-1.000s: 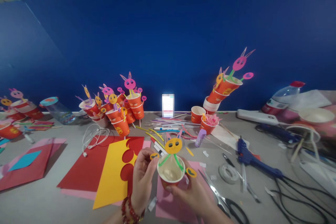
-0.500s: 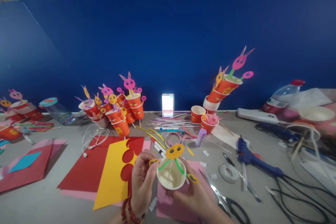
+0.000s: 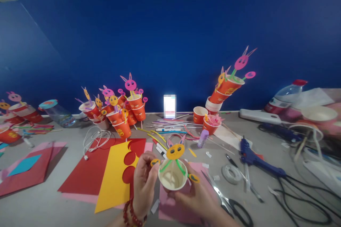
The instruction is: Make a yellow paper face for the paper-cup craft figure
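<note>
My right hand is wrapped round a paper cup, its open mouth tipped toward me. A yellow paper bunny face with pink and purple ears stands above the far rim. Green strips slant down from under the face to the cup's sides. On the left, the fingertips of my left hand pinch a small yellow paper disc with a dark mark. A matching yellow disc sticks out at the right, beside my right hand. The cup's outer wall is mostly hidden.
Scissors, a tape roll, a glue stick and a blue glue gun with its cord lie rightward. Yellow paper with cutouts and red paper lie left. Decorated cups stand along the blue wall.
The bunny face and cup have shifted slightly up and left, with the cup tilting a little. Both hands keep the same hold. The view has moved very slightly.
</note>
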`<state>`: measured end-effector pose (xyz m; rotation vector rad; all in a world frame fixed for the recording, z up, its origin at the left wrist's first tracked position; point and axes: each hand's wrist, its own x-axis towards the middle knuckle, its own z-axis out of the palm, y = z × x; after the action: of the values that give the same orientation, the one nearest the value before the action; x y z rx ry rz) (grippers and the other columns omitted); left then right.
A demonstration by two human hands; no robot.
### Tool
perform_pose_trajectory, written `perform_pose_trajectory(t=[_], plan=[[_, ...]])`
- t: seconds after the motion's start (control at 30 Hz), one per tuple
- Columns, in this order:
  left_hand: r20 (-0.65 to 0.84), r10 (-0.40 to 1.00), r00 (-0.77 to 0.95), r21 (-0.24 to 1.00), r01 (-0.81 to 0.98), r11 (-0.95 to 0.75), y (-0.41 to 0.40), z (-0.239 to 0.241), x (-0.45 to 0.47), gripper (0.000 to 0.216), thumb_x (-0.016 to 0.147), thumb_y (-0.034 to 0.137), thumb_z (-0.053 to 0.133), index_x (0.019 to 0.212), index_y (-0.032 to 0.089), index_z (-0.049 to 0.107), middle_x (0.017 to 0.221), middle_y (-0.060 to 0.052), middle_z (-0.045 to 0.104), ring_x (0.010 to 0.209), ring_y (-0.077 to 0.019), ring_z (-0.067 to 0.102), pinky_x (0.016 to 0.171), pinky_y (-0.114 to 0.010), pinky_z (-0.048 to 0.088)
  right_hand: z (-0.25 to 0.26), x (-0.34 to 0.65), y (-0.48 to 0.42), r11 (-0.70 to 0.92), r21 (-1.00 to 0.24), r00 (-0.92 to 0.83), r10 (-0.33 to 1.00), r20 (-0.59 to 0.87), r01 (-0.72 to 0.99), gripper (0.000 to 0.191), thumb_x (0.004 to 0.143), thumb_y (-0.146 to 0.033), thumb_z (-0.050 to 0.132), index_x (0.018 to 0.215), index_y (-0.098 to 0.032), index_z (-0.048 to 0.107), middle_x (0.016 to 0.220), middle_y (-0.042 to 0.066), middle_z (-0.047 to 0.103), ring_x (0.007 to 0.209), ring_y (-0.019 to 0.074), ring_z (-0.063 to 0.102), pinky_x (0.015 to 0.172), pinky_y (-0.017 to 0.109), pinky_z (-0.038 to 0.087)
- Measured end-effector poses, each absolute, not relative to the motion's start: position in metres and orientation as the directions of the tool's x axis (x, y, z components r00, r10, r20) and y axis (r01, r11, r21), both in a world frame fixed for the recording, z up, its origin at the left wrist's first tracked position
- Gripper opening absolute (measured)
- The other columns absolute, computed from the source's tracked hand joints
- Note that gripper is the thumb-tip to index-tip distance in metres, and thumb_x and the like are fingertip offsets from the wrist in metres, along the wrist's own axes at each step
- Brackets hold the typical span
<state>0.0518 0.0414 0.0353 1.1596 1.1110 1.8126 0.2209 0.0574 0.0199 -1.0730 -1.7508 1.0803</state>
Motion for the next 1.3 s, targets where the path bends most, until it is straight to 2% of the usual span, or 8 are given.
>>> perform_pose_trajectory(t=[0.2,0.4,0.53,0.73,0.97,1.17,1.23,1.3], plan=[[0.323,0.881,-0.347,0.924,-0.084,-0.372,0.043,0.037,0.053,0.016,0.091,0.034,0.067,0.09,0.02,0.06,0.086,-0.003,0.058,0.076,-0.0156,0.056,0.07,-0.023,0.048,0.013,0.223,0.06,0.282,-0.929,-0.312,0.929,0.201,0.24,0.069,0.07,-0.036,0.084,0.134,-0.025,0.059,0.129,0.01,0.068,0.121,0.035,0.061,0.106,0.047,0.049],[0.322,0.882,-0.343,0.925,-0.086,-0.371,0.042,0.038,0.053,0.017,0.092,0.035,0.066,0.088,0.02,0.06,0.085,-0.002,0.058,0.076,-0.0156,0.056,0.07,-0.023,0.048,0.019,0.223,0.06,0.261,-0.939,-0.324,0.928,0.181,0.222,0.067,0.068,-0.041,0.084,0.13,-0.025,0.062,0.124,0.011,0.07,0.121,0.0383,0.061,0.104,0.051,0.05],[0.314,0.897,-0.31,0.914,-0.156,-0.374,0.041,0.037,0.054,0.013,0.093,0.032,0.064,0.092,0.02,0.06,0.088,-0.002,0.057,0.077,-0.0154,0.056,0.072,-0.024,0.049,0.02,0.223,0.061,0.268,-0.943,-0.351,0.917,0.188,0.196,0.067,0.071,-0.038,0.083,0.132,-0.025,0.059,0.128,0.011,0.068,0.119,0.0364,0.063,0.105,0.05,0.05],[0.319,0.903,-0.288,0.916,-0.15,-0.372,0.041,0.035,0.052,0.011,0.094,0.03,0.063,0.091,0.02,0.06,0.09,-0.003,0.057,0.08,-0.0155,0.057,0.074,-0.024,0.048,0.025,0.224,0.062,0.3,-0.933,-0.348,0.912,0.219,0.199,0.068,0.071,-0.04,0.084,0.133,-0.026,0.059,0.13,0.009,0.068,0.122,0.0357,0.061,0.106,0.048,0.049],[0.302,0.902,-0.309,0.92,-0.155,-0.361,0.04,0.034,0.053,0.014,0.092,0.033,0.065,0.094,0.02,0.061,0.094,-0.004,0.059,0.081,-0.0169,0.058,0.074,-0.026,0.05,0.031,0.224,0.061,0.293,-0.936,-0.339,0.916,0.216,0.193,0.067,0.07,-0.034,0.084,0.131,-0.023,0.06,0.13,0.011,0.067,0.122,0.0369,0.061,0.106,0.05,0.049],[0.392,0.863,-0.318,0.898,-0.073,-0.434,0.041,0.039,0.053,0.009,0.092,0.029,0.064,0.092,0.021,0.061,0.089,-0.004,0.058,0.082,-0.0181,0.057,0.076,-0.027,0.049,0.019,0.224,0.061,0.322,-0.928,-0.329,0.911,0.249,0.189,0.066,0.07,-0.024,0.079,0.132,-0.026,0.058,0.129,0.01,0.068,0.121,0.0369,0.061,0.103,0.05,0.051],[0.481,0.829,-0.286,0.863,-0.016,-0.506,0.041,0.041,0.052,0.002,0.092,0.023,0.062,0.091,0.022,0.061,0.087,-0.004,0.057,0.083,-0.0187,0.056,0.075,-0.028,0.048,0.016,0.226,0.062,0.383,-0.907,-0.327,0.891,0.314,0.173,0.069,0.069,-0.018,0.075,0.134,-0.027,0.056,0.131,0.009,0.066,0.122,0.0357,0.061,0.104,0.051,0.05],[0.593,0.774,-0.222,0.8,0.05,-0.599,0.04,0.042,0.051,0.006,0.092,0.016,0.06,0.093,0.023,0.061,0.086,-0.004,0.056,0.084,-0.0194,0.056,0.076,-0.03,0.048,0.018,0.228,0.062,0.467,-0.873,-0.348,0.849,0.398,0.141,0.069,0.07,-0.015,0.071,0.136,-0.028,0.054,0.134,0.008,0.063,0.124,0.0334,0.06,0.104,0.048,0.05]])
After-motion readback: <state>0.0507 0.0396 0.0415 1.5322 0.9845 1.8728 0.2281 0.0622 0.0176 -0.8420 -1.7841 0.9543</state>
